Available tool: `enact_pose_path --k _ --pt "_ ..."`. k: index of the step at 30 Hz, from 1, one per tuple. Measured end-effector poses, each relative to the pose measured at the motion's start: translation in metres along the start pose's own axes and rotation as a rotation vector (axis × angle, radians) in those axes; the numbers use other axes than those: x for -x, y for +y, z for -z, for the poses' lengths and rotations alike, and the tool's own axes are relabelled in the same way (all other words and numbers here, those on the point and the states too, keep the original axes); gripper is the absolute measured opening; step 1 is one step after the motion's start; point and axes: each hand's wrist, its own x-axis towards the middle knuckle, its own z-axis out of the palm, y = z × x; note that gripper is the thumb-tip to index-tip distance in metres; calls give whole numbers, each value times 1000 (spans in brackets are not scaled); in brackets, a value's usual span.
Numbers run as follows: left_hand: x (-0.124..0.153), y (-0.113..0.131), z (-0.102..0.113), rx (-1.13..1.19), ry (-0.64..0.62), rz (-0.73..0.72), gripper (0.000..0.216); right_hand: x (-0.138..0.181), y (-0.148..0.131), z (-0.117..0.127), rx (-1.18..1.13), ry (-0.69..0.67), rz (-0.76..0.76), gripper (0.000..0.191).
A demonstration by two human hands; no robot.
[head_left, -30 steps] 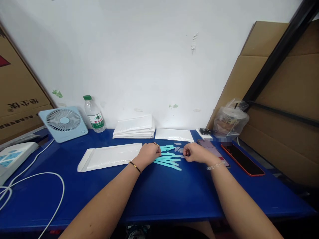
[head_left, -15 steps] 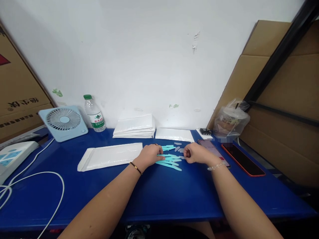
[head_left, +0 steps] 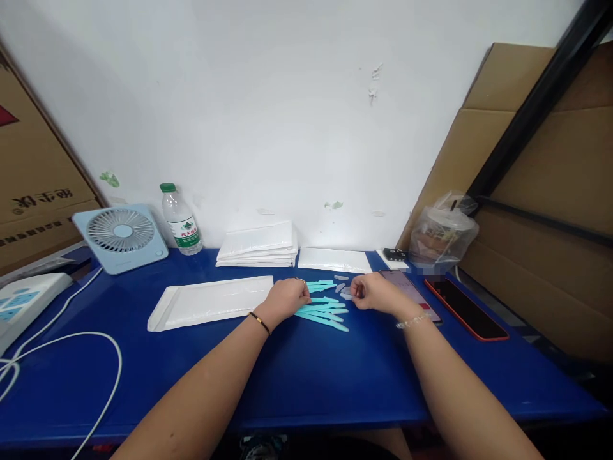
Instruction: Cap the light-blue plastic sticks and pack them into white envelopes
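Lit brightly and evenly from overhead, with only faint, soft shadows on the glossy blue tabletop (head_left: 306, 377). Rendered the thin turquoise plastic sticks (head_left: 322, 308) sharply at centre; bowed and stretched straight lines toward the edges.

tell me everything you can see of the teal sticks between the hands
The teal sticks are thin, flat, pale turquoise strips, plastic by the look, lying in a loose fanned pile on the blue table, mostly running left to right. The left hand touches their left ends; the right hand sits just right of them, beside small clear pieces.
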Motion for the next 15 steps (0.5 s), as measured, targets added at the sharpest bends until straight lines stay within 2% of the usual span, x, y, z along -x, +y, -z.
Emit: enact_pose_path --k 6,15 --pt "-1 -3 0 38 40 -8 11 -3 3 -2 -150 -43 38 8" --pt "-1 -9 1 87 120 -32 14 -1 2 3 -371 -10 -42 12"
